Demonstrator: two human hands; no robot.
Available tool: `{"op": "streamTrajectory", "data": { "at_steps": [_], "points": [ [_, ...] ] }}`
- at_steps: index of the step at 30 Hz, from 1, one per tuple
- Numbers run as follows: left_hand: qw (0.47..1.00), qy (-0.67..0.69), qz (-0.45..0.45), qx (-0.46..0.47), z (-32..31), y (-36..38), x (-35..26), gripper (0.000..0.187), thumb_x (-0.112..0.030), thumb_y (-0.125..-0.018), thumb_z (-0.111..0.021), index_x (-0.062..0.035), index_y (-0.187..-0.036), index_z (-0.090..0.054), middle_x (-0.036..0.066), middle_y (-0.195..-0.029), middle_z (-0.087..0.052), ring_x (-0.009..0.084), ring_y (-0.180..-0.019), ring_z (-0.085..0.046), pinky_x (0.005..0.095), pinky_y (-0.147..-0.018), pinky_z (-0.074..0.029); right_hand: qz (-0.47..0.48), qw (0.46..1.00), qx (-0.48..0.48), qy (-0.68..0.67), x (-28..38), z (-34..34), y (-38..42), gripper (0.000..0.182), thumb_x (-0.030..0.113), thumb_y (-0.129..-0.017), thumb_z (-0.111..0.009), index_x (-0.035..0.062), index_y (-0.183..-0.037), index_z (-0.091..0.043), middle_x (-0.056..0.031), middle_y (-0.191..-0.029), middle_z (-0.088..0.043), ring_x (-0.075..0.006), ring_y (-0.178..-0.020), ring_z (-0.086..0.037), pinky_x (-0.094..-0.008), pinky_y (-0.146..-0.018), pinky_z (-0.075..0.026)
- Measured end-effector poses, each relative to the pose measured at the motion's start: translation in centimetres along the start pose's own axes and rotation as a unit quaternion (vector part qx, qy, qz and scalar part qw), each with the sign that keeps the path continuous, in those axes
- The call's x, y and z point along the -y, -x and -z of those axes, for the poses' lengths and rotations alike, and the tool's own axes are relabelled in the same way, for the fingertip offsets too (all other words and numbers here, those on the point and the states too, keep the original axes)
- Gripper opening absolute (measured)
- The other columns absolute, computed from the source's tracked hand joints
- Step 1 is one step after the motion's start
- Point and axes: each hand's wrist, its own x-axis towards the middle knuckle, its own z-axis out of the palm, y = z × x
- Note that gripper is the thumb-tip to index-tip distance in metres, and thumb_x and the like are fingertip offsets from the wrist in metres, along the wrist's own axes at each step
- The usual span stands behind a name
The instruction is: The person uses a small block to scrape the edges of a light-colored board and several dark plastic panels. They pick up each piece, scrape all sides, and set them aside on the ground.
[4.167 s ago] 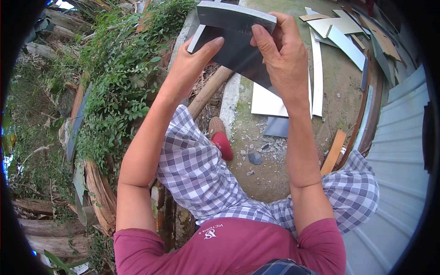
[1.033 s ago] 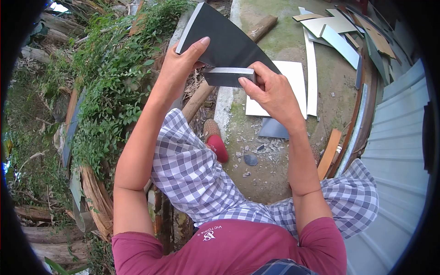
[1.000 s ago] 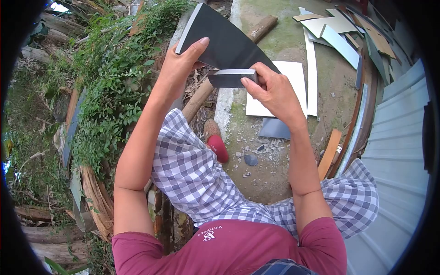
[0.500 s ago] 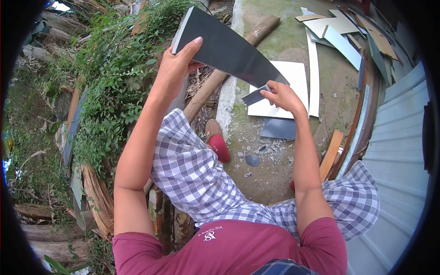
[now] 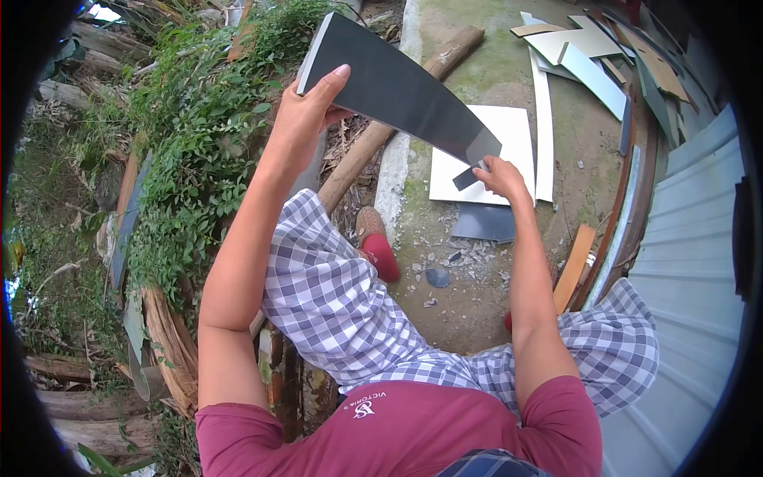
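A long dark grey board (image 5: 397, 87) with a pale cut edge slants across the upper middle of the view, wide at its left end and narrower at its right. My left hand (image 5: 300, 127) grips the wide end, thumb flat on the dark face and fingers underneath. At the narrow end, my right hand (image 5: 505, 178) is closed on a small dark rectangular piece (image 5: 464, 180), right at the board's lower edge. A lighter grey patch shows on the board's tip beside my fingers. Behind both hands, a white panel (image 5: 517, 131) lies on the ground.
Grey fragments (image 5: 469, 266) and a dark offcut (image 5: 483, 222) lie below the white panel. A wooden pole (image 5: 358, 163) crosses at centre left. Board offcuts (image 5: 596, 75) are piled at upper right, near a corrugated metal wall (image 5: 691, 230). Green plants (image 5: 191, 159) grow on the left.
My right hand has shifted slightly right and down, and the small dark piece has turned and moved right with it. The left hand and the board stay nearly still.
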Motion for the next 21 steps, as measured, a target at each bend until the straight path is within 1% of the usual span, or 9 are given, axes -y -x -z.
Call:
{"op": "streamTrajectory", "data": {
  "at_steps": [2,5,9,12,14,17,18,20,21],
  "points": [
    [1.0,-0.002,0.002,-0.003,-0.2,0.2,-0.1,0.035,-0.031,-0.087,-0.057,-0.0017,-0.106,-0.056,0.006,-0.097,-0.062,0.0147,-0.089,-0.06,0.0349,-0.082,-0.048,-0.04,0.997,-0.049,0.047,-1.5,-1.1,-0.6,0.03,0.034,-0.082,-0.056,0.0044,-0.086,-0.059,-0.0107,-0.065,-0.062,-0.0243,-0.063,-0.063,-0.0368,-0.062,-0.048],
    [1.0,-0.003,-0.009,0.004,-0.6,0.5,-0.4,0.038,-0.031,-0.086,-0.058,0.0,-0.108,-0.055,0.008,-0.099,-0.061,0.0156,-0.091,-0.06,0.0351,-0.084,-0.048,-0.06,0.997,-0.054,0.019,-1.8,-1.1,-0.6,0.03,0.035,-0.082,-0.056,0.0058,-0.087,-0.06,-0.0104,-0.066,-0.063,-0.0264,-0.063,-0.063,-0.0383,-0.064,-0.048],
    [0.999,-0.033,-0.021,0.015,-0.9,0.8,-1.1,0.041,-0.032,-0.086,-0.059,0.0024,-0.109,-0.054,0.009,-0.101,-0.06,0.0169,-0.093,-0.06,0.0353,-0.085,-0.048,-0.055,0.995,-0.075,0.033,-1.7,-0.6,-0.7,0.03,0.036,-0.082,-0.057,0.0066,-0.087,-0.06,-0.01,-0.066,-0.063,-0.0258,-0.063,-0.063,-0.0382,-0.064,-0.048],
    [0.999,-0.037,-0.023,0.005,-1.0,0.7,-1.3,0.042,-0.032,-0.086,-0.059,0.0029,-0.109,-0.054,0.009,-0.101,-0.06,0.0173,-0.092,-0.06,0.0355,-0.085,-0.049,-0.054,0.996,-0.066,0.026,-1.2,-0.2,-0.5,0.031,0.035,-0.082,-0.057,0.0046,-0.085,-0.059,-0.01,-0.065,-0.063,-0.0234,-0.062,-0.063,-0.0363,-0.06,-0.048],
    [0.999,-0.031,-0.024,0.002,-0.9,0.6,-1.1,0.042,-0.032,-0.086,-0.059,0.0029,-0.109,-0.054,0.01,-0.101,-0.06,0.0174,-0.092,-0.06,0.0356,-0.085,-0.049,-0.037,0.997,-0.032,-0.054,-0.6,0.4,-0.2,0.031,0.034,-0.081,-0.058,0.0026,-0.082,-0.057,-0.01,-0.063,-0.061,-0.02,-0.06,-0.062,-0.0338,-0.053,-0.047],
    [0.999,-0.024,-0.023,0.012,-0.5,0.3,-0.8,0.041,-0.032,-0.086,-0.058,0.0025,-0.108,-0.054,0.01,-0.101,-0.061,0.0177,-0.091,-0.06,0.036,-0.085,-0.049,0.003,0.997,0.031,-0.068,1.9,2.8,0.9,0.032,0.034,-0.081,-0.058,0.0019,-0.079,-0.055,-0.0079,-0.059,-0.057,-0.0159,-0.056,-0.058,-0.0302,-0.047,-0.044],
    [1.0,-0.019,-0.018,0.012,-0.4,0.2,-0.7,0.04,-0.031,-0.087,-0.058,0.0022,-0.108,-0.055,0.01,-0.1,-0.061,0.0177,-0.091,-0.06,0.0362,-0.085,-0.049,0.003,0.997,0.031,-0.068,2.9,3.5,1.4,0.032,0.034,-0.081,-0.058,0.0019,-0.079,-0.055,-0.0079,-0.059,-0.057,-0.0159,-0.056,-0.058,-0.0302,-0.047,-0.044],
    [1.0,-0.015,-0.014,0.012,-0.3,0.1,-0.6,0.039,-0.031,-0.087,-0.057,0.0019,-0.107,-0.055,0.01,-0.1,-0.061,0.0177,-0.091,-0.06,0.0364,-0.085,-0.049,0.067,0.985,0.082,-0.139,4.8,4.8,2.4,0.032,0.035,-0.082,-0.058,0.0029,-0.078,-0.054,-0.0044,-0.057,-0.053,-0.0115,-0.052,-0.053,-0.0266,-0.046,-0.042],
    [1.0,-0.012,-0.014,0.012,-0.3,0.0,-0.6,0.038,-0.031,-0.087,-0.057,0.0017,-0.107,-0.055,0.01,-0.099,-0.061,0.0176,-0.091,-0.061,0.0365,-0.085,-0.049,0.109,0.97,0.102,-0.192,5.5,5.3,2.8,0.032,0.036,-0.083,-0.058,0.0049,-0.079,-0.053,-0.0004,-0.058,-0.051,-0.0077,-0.052,-0.049,-0.0225,-0.047,-0.041]
  ]
}}
